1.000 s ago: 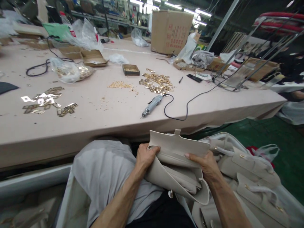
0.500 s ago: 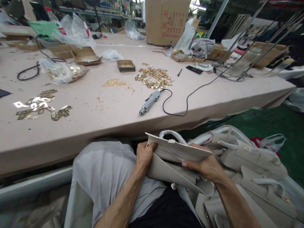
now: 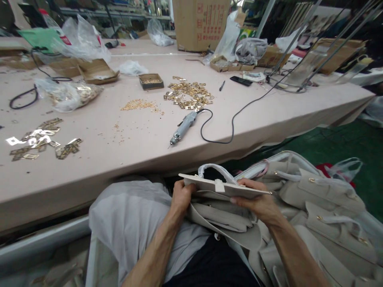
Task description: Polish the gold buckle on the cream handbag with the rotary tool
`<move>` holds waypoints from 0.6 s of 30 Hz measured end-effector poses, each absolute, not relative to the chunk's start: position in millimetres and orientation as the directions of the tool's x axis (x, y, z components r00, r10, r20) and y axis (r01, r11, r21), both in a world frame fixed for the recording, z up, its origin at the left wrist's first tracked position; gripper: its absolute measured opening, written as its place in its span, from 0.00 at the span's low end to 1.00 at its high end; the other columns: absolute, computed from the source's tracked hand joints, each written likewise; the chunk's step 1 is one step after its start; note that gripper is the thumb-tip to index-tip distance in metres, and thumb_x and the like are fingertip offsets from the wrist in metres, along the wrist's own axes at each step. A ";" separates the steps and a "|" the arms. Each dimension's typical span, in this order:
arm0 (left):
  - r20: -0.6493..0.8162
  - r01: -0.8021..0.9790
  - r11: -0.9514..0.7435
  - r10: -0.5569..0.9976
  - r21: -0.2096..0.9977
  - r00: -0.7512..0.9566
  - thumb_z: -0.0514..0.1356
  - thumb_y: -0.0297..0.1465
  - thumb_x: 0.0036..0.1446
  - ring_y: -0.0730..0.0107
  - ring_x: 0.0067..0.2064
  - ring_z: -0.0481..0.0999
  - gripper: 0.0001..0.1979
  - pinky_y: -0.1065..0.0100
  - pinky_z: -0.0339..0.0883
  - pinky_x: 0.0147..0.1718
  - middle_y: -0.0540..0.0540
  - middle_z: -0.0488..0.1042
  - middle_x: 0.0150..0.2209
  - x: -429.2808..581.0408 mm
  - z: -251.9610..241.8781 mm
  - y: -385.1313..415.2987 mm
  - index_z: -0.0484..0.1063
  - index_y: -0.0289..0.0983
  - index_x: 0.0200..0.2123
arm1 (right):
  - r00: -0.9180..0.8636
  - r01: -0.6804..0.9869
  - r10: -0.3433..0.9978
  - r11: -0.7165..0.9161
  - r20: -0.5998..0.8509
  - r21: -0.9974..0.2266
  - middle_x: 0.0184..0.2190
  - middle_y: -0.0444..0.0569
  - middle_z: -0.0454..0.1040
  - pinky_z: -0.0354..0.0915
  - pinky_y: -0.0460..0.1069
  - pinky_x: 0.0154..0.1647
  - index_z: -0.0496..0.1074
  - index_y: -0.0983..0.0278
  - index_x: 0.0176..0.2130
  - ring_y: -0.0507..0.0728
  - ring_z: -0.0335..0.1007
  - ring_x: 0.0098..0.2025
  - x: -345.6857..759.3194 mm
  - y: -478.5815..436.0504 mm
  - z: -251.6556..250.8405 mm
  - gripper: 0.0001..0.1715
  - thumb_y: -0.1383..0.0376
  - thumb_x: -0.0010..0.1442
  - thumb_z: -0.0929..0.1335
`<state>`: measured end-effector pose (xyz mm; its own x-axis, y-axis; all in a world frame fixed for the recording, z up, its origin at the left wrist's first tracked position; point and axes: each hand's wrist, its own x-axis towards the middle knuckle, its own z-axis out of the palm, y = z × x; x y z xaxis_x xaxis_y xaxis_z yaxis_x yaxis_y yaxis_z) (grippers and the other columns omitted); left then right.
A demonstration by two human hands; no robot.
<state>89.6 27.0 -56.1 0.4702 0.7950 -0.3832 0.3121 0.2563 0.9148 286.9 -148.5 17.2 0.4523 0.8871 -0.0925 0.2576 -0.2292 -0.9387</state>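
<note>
- Cream faux-leather handbag (image 3: 223, 199) is lying across the person's lap, just below the near edge of the pink table (image 3: 134, 147), and both hands are gripping it.
- Its flat top panel is facing up, nearly level, with the long axis running left to right between the two hands, tilting slightly down toward the right.
- Left hand (image 3: 182, 196) is clamping the bag's left end, fingers curled over the rim and thumb tucked beneath; it is fully closed on the bag.
- Right hand (image 3: 259, 203) is holding the right end, thumb pressing along the top edge and fingers wrapping underneath, likewise closed on the bag.
- Both hands are sitting equally near the bag, one at each end; a small tab (image 3: 219, 185) is sticking up midway between them, closer to the right thumb.
- A rolled handle (image 3: 214, 170) is arching up behind the panel, on the far side from the fingers.
- More cream bags (image 3: 317, 199) are piling up just to the right, touching the held one.
- On the table, a grey electric screwdriver (image 3: 183, 128) is lying well apart from the hands, tip pointing toward the person, beside a scatter of gold metal fittings (image 3: 187, 95).
- Red printing is showing on the cardboard box (image 3: 200, 22) at the far end, but it is too small to read; no brand is showing on the bag.
</note>
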 end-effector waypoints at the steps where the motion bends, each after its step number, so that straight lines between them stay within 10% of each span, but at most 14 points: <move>1: -0.388 0.300 0.266 0.775 0.916 0.498 0.62 0.36 0.46 0.59 0.32 0.74 0.09 0.67 0.64 0.28 0.46 0.76 0.26 90.0 -56.3 25.5 0.75 0.36 0.26 | 0.471 0.225 0.876 -0.228 -0.099 -0.947 0.29 0.44 0.73 0.61 0.47 0.31 0.77 0.63 0.34 0.55 0.64 0.31 289.0 -149.1 13.5 0.19 0.53 0.50 0.81; 9: -0.356 0.216 0.284 0.689 0.934 0.631 0.69 0.32 0.43 0.58 0.38 0.80 0.17 0.66 0.71 0.38 0.42 0.82 0.37 93.2 -59.5 25.0 0.79 0.32 0.39 | 0.615 0.037 0.752 -0.328 -0.237 -0.944 0.33 0.49 0.78 0.69 0.52 0.37 0.80 0.64 0.38 0.62 0.71 0.36 299.4 -157.3 -9.6 0.29 0.53 0.40 0.84; 18: -0.351 0.225 0.270 0.718 0.936 0.601 0.70 0.28 0.42 0.59 0.36 0.80 0.16 0.68 0.70 0.34 0.42 0.83 0.36 92.9 -61.5 24.5 0.80 0.32 0.39 | 0.457 0.151 0.860 -0.325 -0.226 -0.934 0.28 0.45 0.74 0.65 0.49 0.32 0.80 0.63 0.34 0.57 0.67 0.32 306.9 -154.1 -1.2 0.17 0.57 0.46 0.81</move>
<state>92.9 24.5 -61.5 0.6010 0.7179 -0.3513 0.2254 0.2695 0.9362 306.9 -154.1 -1.2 0.4567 0.8604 -0.2260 0.1508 -0.3252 -0.9336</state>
